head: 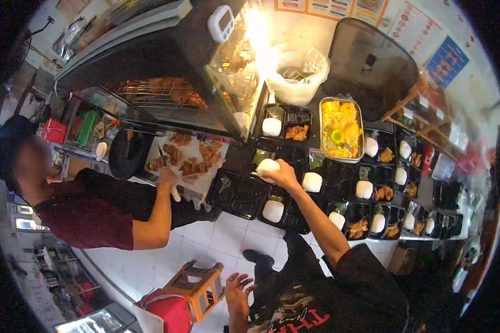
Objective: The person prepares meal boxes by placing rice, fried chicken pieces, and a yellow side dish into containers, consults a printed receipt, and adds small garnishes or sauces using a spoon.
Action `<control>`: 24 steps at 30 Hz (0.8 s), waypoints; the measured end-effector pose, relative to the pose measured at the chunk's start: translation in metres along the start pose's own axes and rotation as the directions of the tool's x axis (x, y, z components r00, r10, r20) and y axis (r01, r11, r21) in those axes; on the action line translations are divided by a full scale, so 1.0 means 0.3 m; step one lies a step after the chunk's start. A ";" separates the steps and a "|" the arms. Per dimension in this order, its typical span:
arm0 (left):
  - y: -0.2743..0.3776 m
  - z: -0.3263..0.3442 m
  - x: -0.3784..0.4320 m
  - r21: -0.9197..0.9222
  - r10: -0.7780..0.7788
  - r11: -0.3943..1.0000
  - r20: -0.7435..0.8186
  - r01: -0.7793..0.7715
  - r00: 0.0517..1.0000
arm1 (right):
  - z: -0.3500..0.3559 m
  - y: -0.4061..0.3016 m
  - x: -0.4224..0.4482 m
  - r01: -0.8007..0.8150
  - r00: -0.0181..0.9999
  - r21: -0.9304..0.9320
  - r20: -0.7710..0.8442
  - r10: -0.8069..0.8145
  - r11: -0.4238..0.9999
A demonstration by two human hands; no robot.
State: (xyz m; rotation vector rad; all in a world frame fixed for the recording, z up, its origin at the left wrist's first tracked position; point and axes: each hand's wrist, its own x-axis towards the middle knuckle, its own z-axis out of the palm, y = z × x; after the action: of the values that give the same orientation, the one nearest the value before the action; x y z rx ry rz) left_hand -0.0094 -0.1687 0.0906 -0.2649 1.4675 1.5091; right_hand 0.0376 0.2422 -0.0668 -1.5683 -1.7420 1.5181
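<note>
My right hand grips a moulded mound of white rice above a black compartment tray in which a small green packet lies. Next to that hand, another white rice mound sits in its own tray. A third rice mound lies in a tray nearer my body. Low in the view, my left hand is raised over the floor, holding nothing, its fingers apart and slightly bent. Left of the rice trays is an unfilled black tray.
A co-worker's hand holds a knife over fried chicken on a white cutting board. A metal pan holds yellow food. Several filled trays stand right. Behind are a lined bucket and glass warmer; an orange stool stands below.
</note>
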 end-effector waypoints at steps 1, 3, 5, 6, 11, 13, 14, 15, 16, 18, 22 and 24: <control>-0.003 0.037 -0.020 0.004 0.020 1.000 -0.002 -0.020 1.000 | 0.044 -0.022 0.083 -0.088 0.989 0.010 0.124 0.086 0.996; -0.005 0.095 -0.027 0.042 0.026 0.999 -0.054 -0.024 0.998 | 0.094 -0.044 0.185 -0.276 0.902 0.219 0.396 0.174 0.936; -0.014 0.123 -0.007 0.036 0.034 0.999 -0.046 -0.032 0.998 | 0.107 0.131 0.323 -0.268 0.901 0.189 0.395 0.177 0.945; -0.020 0.108 -0.011 0.061 0.060 0.997 -0.095 -0.054 0.994 | 0.139 0.105 0.311 -0.190 0.944 0.082 0.290 0.160 0.978; -0.049 0.084 -0.003 -0.048 0.043 0.997 -0.215 -0.054 0.976 | 0.136 0.068 0.202 0.050 0.995 -0.099 0.095 -0.040 0.994; -0.051 0.104 0.003 0.011 0.038 0.999 -0.245 -0.037 0.969 | 0.156 0.079 0.207 0.068 0.997 -0.127 0.055 -0.062 0.990; -0.053 0.115 0.004 0.011 0.035 0.999 -0.246 -0.033 0.969 | 0.165 0.081 0.217 0.109 0.994 -0.142 -0.011 -0.111 0.984; -0.055 0.126 -0.001 0.013 0.031 1.000 -0.239 -0.029 0.971 | 0.175 0.079 0.219 0.144 0.985 -0.153 -0.076 -0.157 0.978; -0.057 0.134 -0.008 0.016 0.027 1.000 -0.230 -0.024 0.973 | 0.180 0.075 0.229 0.154 0.982 -0.222 -0.072 -0.173 0.963; -0.066 0.128 -0.012 0.033 0.030 0.999 -0.172 -0.024 0.985 | 0.178 0.059 0.241 0.126 0.990 -0.281 -0.029 -0.139 0.952; -0.082 0.084 -0.043 0.027 0.053 0.998 -0.152 -0.049 0.987 | 0.169 0.033 0.205 0.262 0.960 -0.543 0.064 -0.272 0.798; -0.066 0.079 -0.053 -0.033 -0.033 0.999 -0.197 0.027 0.980 | 0.180 0.069 0.220 0.295 0.951 -0.590 0.107 -0.290 0.752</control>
State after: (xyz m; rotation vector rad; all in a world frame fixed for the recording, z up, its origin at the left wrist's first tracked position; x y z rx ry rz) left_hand 0.0238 -0.1601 0.0953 -0.4646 1.5887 1.5162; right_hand -0.0174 0.2703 -0.1293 -1.4274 -2.5024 0.8499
